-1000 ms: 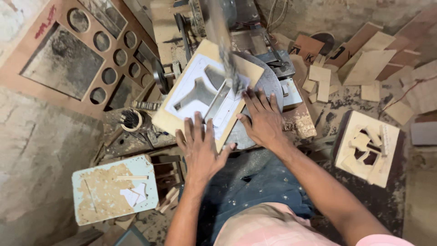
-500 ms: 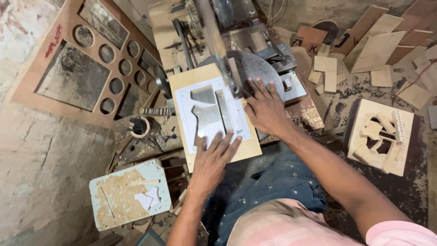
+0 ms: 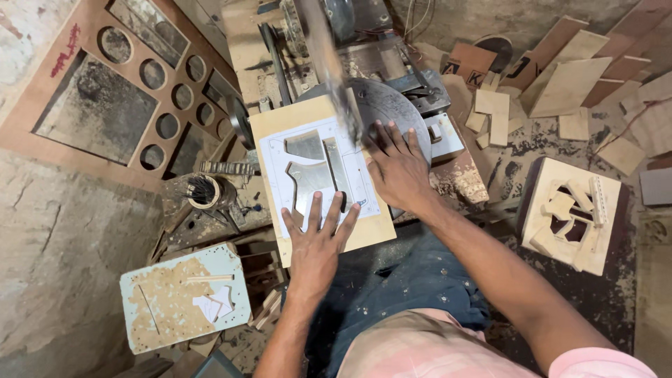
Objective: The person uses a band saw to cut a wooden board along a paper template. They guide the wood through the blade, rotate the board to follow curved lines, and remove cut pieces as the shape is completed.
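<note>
1. Both hands lay flat and spread on the wooden board (image 3: 318, 178) at the middle of the frame. The left hand (image 3: 318, 241) pressed on its lower edge with fingers fanned wide, fingertips reaching onto the white paper pattern (image 3: 280, 157) glued to the top. The right hand (image 3: 399, 168) pressed on the board's right side, fingers apart, just beside the blurred saw blade (image 3: 332, 77) coming down from the upper middle. Neither hand gripped anything; the palms simply bore down.

2. That board sat on the round metal saw table (image 3: 392, 105), above the person's lap. It looked to me like thin sheet stock: stiff, fairly light, and weakened where shapes were already cut out of its centre, so the narrow bridges there could snap. Holding it by flat pressure on the solid outer margins, away from the cut-outs and the blade, seemed the sound way to take it.

3. At the upper left leaned a big brown panel with round holes (image 3: 91, 91). At the lower left stood a pale blue stool (image 3: 182, 301) dusted with sawdust. On the right lay a square fretwork piece (image 3: 570, 213), and loose offcuts (image 3: 560, 84) filled the upper right.
</note>
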Demonstrator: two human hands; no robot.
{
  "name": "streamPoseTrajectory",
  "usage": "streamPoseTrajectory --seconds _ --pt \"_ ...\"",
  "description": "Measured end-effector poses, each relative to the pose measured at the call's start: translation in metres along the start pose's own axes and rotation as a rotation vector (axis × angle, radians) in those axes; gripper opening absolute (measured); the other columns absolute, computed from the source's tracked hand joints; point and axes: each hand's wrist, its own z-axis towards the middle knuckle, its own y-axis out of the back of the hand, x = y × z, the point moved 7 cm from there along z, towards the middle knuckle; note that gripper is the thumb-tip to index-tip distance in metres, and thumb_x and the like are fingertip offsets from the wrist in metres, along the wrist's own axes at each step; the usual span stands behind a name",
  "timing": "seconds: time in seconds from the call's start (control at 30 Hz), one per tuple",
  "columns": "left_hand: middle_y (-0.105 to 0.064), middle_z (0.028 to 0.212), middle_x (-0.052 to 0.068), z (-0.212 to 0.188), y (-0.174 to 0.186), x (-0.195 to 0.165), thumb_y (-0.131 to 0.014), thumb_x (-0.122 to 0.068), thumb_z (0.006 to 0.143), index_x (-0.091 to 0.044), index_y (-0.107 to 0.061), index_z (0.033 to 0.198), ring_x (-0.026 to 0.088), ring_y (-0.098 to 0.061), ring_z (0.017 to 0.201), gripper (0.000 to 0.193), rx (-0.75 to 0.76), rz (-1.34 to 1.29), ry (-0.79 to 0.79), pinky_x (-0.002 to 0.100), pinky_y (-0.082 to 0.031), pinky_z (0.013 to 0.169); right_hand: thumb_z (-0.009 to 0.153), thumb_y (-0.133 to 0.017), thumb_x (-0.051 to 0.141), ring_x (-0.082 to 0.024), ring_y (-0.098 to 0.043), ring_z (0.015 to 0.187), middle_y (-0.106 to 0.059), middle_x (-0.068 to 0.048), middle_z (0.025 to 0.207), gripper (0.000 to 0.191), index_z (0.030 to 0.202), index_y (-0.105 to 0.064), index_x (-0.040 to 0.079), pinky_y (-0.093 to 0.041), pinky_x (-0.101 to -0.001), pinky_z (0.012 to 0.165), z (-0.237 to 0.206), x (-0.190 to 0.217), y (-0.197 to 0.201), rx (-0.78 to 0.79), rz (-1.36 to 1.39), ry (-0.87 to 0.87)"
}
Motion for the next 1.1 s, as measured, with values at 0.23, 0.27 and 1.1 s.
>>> streamPoseTrajectory --seconds 0.23,0.27,1.1 --pt "-0.038 0.162 0.000 0.003 -0.001 0.001 -0.057 -0.004 0.086 -0.036 -0.042 0.153 0.035 -0.032 0.149 0.076 0.031 -0.015 0.027 0.085 -0.014 0.110 0.101 -0.047 0.028 -0.045 -0.030 0.149 -0.037 -0.023 0.161 0.054 0.150 -0.055 0.008 -0.013 -0.0641 0.121 0.000 -0.001 0.001 -0.024 0.043 -0.002" --pt "-0.039 0.162 0.001 0.003 -0.001 0.001 -0.057 -0.004 0.086 -0.036 -0.042 0.153 0.035 -0.032 0.150 0.076 0.022 -0.033 0.026 0.085 -0.013 0.110 0.102 -0.047 0.029 -0.044 -0.030 0.151 -0.037 -0.022 0.163 0.048 0.144 -0.058 0.009 -0.013 -0.0629 0.122 0.000 -0.002 0.000 -0.003 0.005 -0.010" --pt "-0.035 0.162 0.005 0.007 -0.001 0.006 -0.057 0.006 0.077 -0.031 -0.042 0.155 0.039 -0.028 0.150 0.087 0.055 -0.011 0.033 0.087 -0.009 0.107 0.102 -0.044 0.033 -0.042 -0.027 0.154 -0.036 -0.021 0.162 0.047 0.140 -0.064 0.014 -0.011 -0.0596 0.125 0.014 -0.001 -0.013 0.055 0.005 -0.062"
